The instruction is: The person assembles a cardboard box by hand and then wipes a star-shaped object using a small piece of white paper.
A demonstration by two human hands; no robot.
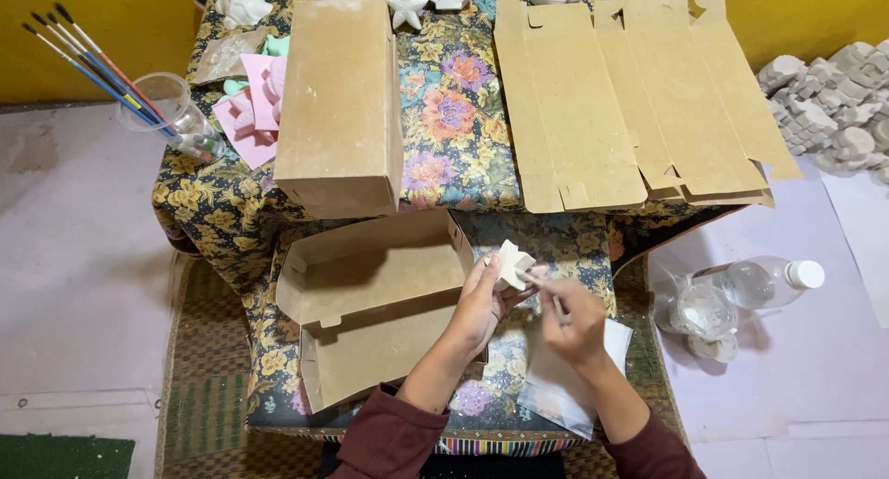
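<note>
While the left hand curls its fingers round a small white plaster star, the right hand pinches a thin tool whose tip touches the star's edge. Matte and chalky, with blunt points, the star is held above the floral cloth, just right of an open brown cardboard box. Flat cardboard blanks lie beyond.
</note>
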